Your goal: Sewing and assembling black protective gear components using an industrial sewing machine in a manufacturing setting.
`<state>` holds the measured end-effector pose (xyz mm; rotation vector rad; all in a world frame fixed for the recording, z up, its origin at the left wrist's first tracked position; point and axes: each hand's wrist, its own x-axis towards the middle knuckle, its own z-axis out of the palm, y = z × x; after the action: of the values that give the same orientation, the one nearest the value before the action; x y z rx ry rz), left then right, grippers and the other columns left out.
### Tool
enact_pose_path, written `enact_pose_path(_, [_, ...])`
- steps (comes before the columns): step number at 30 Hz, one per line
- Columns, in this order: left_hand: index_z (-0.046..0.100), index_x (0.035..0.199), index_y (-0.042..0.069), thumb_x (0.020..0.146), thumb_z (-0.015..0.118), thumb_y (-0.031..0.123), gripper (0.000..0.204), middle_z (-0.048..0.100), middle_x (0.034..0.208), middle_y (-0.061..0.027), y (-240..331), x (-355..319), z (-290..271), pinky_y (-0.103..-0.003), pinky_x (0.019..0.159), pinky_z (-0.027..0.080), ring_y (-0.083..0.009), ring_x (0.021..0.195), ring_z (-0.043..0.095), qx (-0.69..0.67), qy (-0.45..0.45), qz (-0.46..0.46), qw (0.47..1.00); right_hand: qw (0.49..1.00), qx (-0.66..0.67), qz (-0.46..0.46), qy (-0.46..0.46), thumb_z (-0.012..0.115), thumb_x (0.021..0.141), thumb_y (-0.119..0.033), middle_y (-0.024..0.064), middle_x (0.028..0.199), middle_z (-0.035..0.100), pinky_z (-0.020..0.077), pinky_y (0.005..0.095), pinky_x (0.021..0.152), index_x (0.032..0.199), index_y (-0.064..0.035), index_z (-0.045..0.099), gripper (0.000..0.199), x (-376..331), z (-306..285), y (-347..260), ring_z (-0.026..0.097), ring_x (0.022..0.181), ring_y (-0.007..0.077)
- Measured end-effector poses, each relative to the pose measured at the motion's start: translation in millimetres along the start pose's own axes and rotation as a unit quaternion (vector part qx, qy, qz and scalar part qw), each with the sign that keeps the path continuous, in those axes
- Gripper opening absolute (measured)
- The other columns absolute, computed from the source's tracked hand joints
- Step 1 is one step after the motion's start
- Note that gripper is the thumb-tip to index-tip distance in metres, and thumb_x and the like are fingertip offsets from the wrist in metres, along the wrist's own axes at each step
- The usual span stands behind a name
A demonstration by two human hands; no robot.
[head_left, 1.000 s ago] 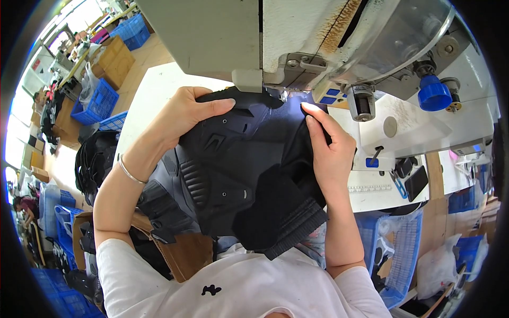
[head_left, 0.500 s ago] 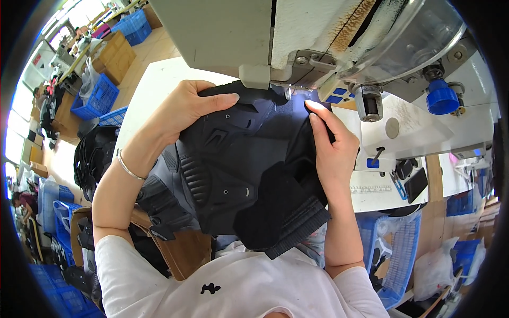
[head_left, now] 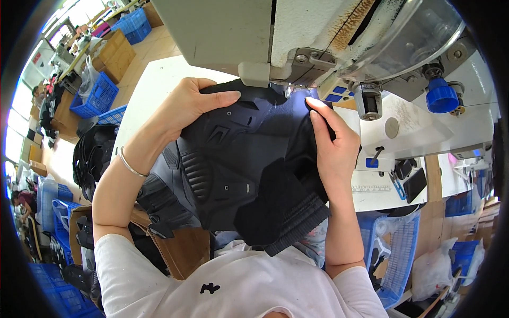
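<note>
A black padded fabric piece with ribbed panels and a knit cuff lies spread under the head of a white sewing machine. My left hand presses flat on its upper left edge, fingers pointing toward the needle area. My right hand rests on the right side of the fabric, fingers extended up beside the presser foot. The needle itself is hidden by the machine head. A thin silver bracelet circles my left wrist.
The white sewing table extends left. A pile of black pieces sits at my left, above a cardboard box. Blue crates stand on the floor at far left, a blue basket at lower right. A blue-capped knob juts from the machine.
Both hands have stayed on the fabric with almost no shift; the view has drifted slightly, so the machine head sits a little more to the right.
</note>
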<state>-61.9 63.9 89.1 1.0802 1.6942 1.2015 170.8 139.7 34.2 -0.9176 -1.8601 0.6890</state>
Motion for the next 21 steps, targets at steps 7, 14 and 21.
enact_pose_path(7, [0.068,0.092,-0.007,0.078,0.076,0.017,0.029,0.068,0.078,-0.0110,-0.7,3.4,-1.5,-0.023,0.056,0.053,-0.0130,0.061,0.064,-0.023,-0.003,-0.006,1.000,0.998,-0.010,-0.044,0.037,0.063,0.087,-0.012,0.0140,0.065,0.059,0.0379,0.0278,0.050,0.102,-0.0080,0.070,0.017,3.6,1.6,1.9,0.047,0.049,0.0181])
enact_pose_path(14, [0.068,0.093,-0.007,0.078,0.075,0.017,0.029,0.068,0.079,-0.0108,1.8,2.4,0.1,-0.023,0.057,0.053,-0.0128,0.062,0.064,-0.010,0.004,-0.011,1.000,0.998,-0.010,-0.051,0.037,0.063,0.086,-0.012,0.0133,0.065,0.059,0.0383,0.0278,0.051,0.102,-0.0083,0.070,0.017,4.1,2.4,3.2,0.048,0.050,0.0180])
enact_pose_path(21, [0.068,0.093,-0.007,0.077,0.075,0.017,0.030,0.068,0.078,-0.0101,7.1,-0.4,1.6,-0.023,0.056,0.053,-0.0124,0.062,0.064,0.018,0.009,-0.007,1.000,0.998,-0.009,-0.054,0.036,0.064,0.086,-0.012,0.0131,0.065,0.058,0.0386,0.0276,0.051,0.103,-0.0089,0.070,0.018,3.4,1.8,3.6,0.047,0.050,0.0180])
